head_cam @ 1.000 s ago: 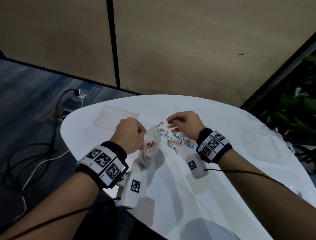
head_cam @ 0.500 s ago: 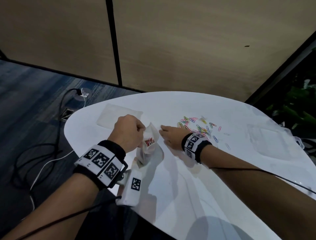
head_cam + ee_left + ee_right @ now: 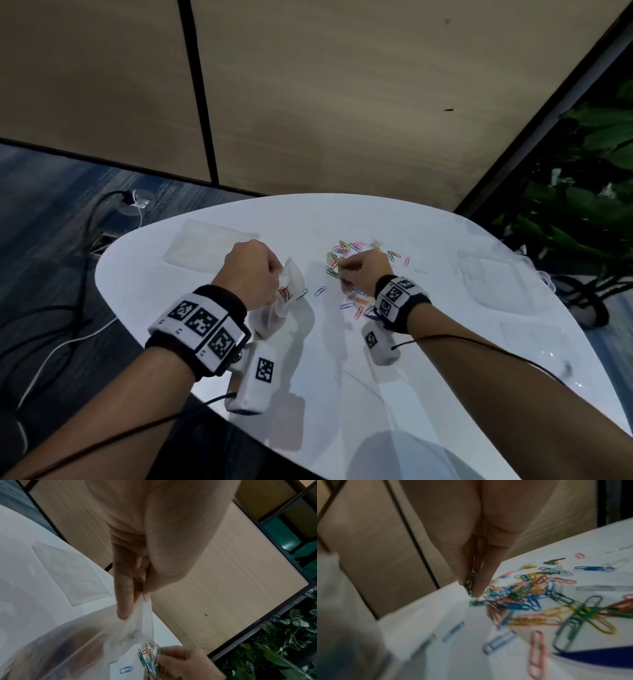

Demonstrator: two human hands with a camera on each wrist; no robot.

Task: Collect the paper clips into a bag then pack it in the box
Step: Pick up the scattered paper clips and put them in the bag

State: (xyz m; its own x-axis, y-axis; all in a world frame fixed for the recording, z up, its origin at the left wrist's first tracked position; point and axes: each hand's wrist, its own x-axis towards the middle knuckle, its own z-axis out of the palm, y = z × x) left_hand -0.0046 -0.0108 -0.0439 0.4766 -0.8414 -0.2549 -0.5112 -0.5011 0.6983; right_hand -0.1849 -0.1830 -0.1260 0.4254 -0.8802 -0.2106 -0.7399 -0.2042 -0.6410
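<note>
I read this as early in the collecting stage. My left hand (image 3: 251, 270) pinches the rim of the small clear plastic bag (image 3: 286, 301) between thumb and fingers, holding its mouth up just above the white rounded tabletop (image 3: 445, 394). Through the film I can make out a few clips, reddish ones among them, already lying inside, so some loads are in.

My right hand (image 3: 363, 274) is down on the heap of coloured wire paper clips (image 3: 530, 596), thumb and fingertips (image 3: 479, 588) closed on a small bunch, green ones as far as the blur lets me tell. That bunch is not yet in the bag.

Most of the clips are on the tabletop beside and under the right hand, with a few strays nearer the bag, one blue clip (image 3: 319, 291) among them.

A flat clear plastic piece (image 3: 205, 246) lies far left and clear plastic shapes (image 3: 500, 284) to the right; I cannot tell which is the box. Filling, closing and packing remain, by my judgement.
</note>
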